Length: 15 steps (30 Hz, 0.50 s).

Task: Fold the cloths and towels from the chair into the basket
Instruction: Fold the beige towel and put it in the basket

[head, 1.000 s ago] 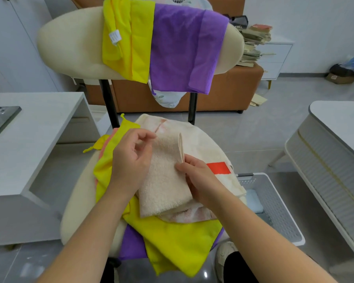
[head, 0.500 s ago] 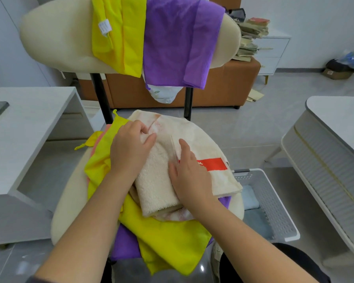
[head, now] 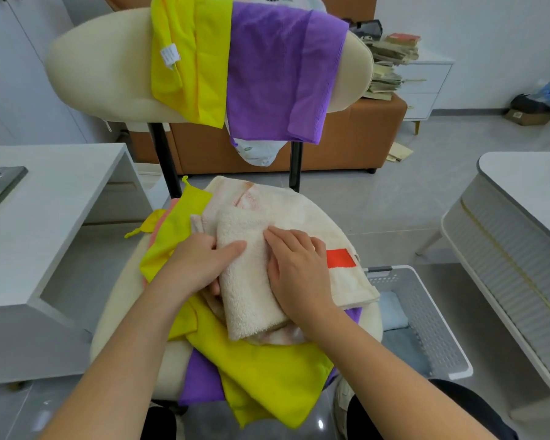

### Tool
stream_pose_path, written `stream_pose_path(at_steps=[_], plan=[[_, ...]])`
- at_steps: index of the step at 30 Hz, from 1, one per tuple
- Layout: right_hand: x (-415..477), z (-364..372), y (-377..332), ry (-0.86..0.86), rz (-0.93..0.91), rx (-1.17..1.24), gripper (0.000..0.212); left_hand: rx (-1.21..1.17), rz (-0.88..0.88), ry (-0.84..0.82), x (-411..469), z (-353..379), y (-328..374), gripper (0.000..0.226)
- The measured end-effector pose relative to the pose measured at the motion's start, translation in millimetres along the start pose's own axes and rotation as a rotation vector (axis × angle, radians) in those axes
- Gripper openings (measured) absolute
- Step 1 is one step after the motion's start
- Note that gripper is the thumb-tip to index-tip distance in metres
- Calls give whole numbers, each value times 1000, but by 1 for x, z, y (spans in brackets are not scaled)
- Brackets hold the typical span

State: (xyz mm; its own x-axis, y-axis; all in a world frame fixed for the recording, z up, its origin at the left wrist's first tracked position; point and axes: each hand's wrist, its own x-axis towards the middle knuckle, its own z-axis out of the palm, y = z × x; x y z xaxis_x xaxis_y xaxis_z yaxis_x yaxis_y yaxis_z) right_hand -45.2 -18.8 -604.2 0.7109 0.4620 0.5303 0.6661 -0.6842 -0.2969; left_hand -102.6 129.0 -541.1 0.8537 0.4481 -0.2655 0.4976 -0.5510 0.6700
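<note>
A small folded cream towel lies on top of the pile on the chair seat. My left hand grips its left edge, thumb on top and fingers tucked underneath. My right hand presses flat on its right side. Under it are a larger cream towel with a red patch, a yellow cloth and a purple cloth. Another yellow cloth and purple cloth hang over the backrest. The white basket stands on the floor to the right, with blue cloth inside.
A white desk with a phone is on the left. A white ribbed table stands on the right. Behind the chair are a brown sofa and a stack of books on a drawer unit.
The towel's raised fold has been laid down flat. My right hand went from pinching the fold to pressing flat on it; my left hand slid down to the towel's left edge.
</note>
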Motion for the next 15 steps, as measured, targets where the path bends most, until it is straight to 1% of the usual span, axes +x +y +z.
stream_pose_path(at_steps=[2,5,7,9,10,11,12,13,14,15], plan=[[2,-3,1,-40,37,62,38,-66,34,3,-1,0,2,43],[4,-16,-1,-97,92,207,44,-330,154,71,-3,6,12,37],[10,-34,-3,-146,163,442,40,-544,224,49,-6,13,24,39],[19,-44,6,-278,265,552,30,-725,285,-24,-7,24,33,37],[22,-44,17,-355,367,606,29,-751,326,-62,-8,29,35,33],[24,-45,28,-403,539,727,40,-727,380,-95,-7,34,37,30],[24,-49,37,-422,708,965,58,-683,427,-134,-6,40,37,27],[24,-54,46,-436,847,1205,69,-635,453,-168,-5,46,37,25],[21,-62,53,-472,897,1338,70,-603,464,-198,-4,51,36,25],[22,-69,56,-546,888,1424,64,-582,464,-212,-2,55,37,27]])
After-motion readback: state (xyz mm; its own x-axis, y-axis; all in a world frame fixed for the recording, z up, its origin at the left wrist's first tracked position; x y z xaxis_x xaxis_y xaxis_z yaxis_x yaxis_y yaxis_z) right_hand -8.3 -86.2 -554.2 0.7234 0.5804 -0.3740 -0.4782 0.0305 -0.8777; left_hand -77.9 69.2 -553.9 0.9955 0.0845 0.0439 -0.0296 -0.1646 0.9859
